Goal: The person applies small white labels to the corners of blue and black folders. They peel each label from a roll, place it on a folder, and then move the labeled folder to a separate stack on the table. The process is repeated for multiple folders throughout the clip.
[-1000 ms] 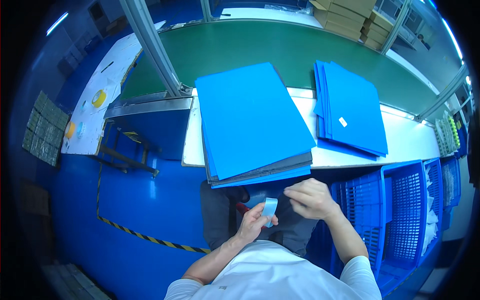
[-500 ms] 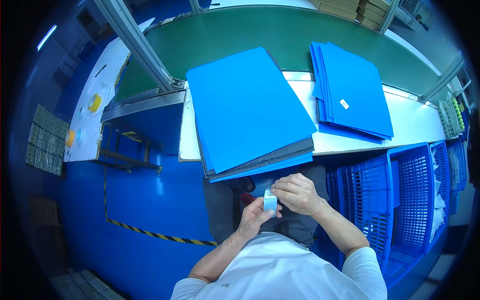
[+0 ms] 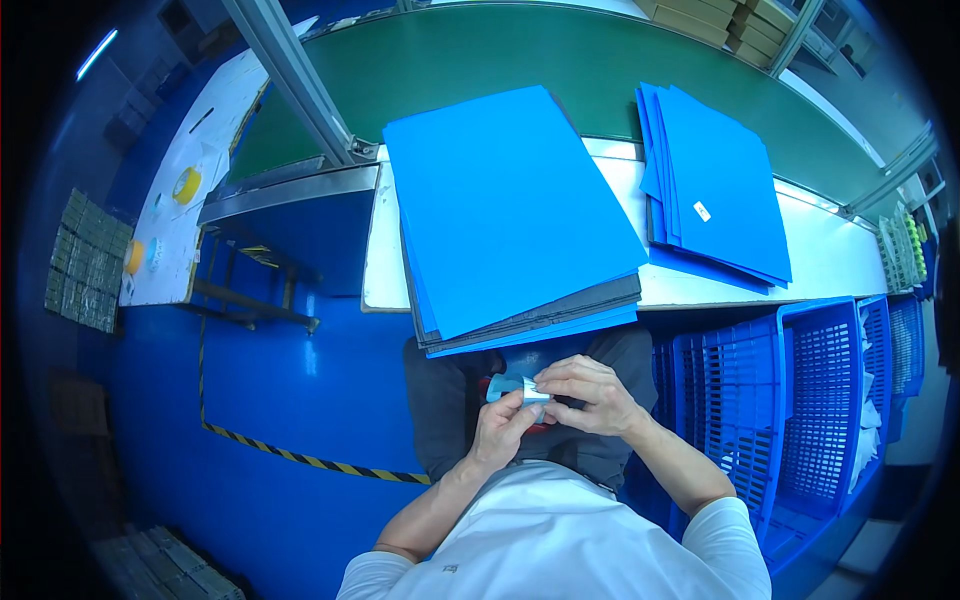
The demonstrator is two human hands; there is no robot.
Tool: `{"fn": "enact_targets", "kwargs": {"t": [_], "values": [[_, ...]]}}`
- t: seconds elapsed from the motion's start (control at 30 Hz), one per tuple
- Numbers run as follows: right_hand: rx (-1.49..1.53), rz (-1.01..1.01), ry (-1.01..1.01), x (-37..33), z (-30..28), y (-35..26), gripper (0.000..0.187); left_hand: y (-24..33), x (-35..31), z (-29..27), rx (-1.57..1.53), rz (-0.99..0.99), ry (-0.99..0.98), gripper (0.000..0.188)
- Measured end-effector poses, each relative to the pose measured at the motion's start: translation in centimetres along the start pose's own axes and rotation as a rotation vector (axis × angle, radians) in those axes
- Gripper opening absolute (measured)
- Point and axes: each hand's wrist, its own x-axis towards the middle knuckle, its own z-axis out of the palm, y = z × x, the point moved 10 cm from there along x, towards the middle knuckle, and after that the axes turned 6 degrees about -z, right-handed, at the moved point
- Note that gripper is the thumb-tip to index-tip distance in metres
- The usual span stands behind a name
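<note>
Over my lap I hold a small roll of labels (image 3: 511,384) with pale blue backing and a white strip along its outside. My left hand (image 3: 498,432) grips the roll from below, its thumb and fingers closed on the near side. My right hand (image 3: 592,396) pinches the white strip at the roll's right side; its fingertips partly hide it. Beyond my hands, a large stack of blue sheets (image 3: 510,210) with dark grey sheets among them overhangs the table's front edge. To its right lies a smaller stack of blue sheets (image 3: 722,190) bearing one small white label (image 3: 702,211).
Blue plastic baskets (image 3: 775,420) stand close on my right, one with white pieces inside. The white table (image 3: 700,285) borders a green conveyor belt (image 3: 450,60). At left, a side table (image 3: 170,270) carries yellow tape (image 3: 187,185). A metal post (image 3: 290,75) rises beside the belt.
The roll has turned from upright to lying sideways between my hands. My right fingers have shifted along its strip. The view has moved slightly.
</note>
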Motion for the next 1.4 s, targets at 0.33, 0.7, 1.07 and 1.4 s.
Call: {"fn": "enact_targets", "kwargs": {"t": [0.33, 0.7, 1.07, 1.4], "values": [[0.079, -0.015, 0.022, 1.9, 0.4, -0.8, 0.018, 0.5, -0.2, -1.3, 0.202, 0.050, -0.014, 0.019], [-0.587, -0.323, 0.058, 16.6, -1.0, -3.8, 0.021, -3.8, -0.1, -2.5, 0.064, -0.117, -0.007, 0.023], [-0.530, -0.208, -0.315, 15.0, 2.7, -3.1, 0.058, -5.3, -0.2, -4.5, 0.101, -0.156, 0.049, 0.025], [-0.694, -0.370, 0.043, 18.0, -1.2, -3.9, 0.022, -5.6, 1.1, -4.0, 0.124, -0.179, 0.031, 0.027]]}}
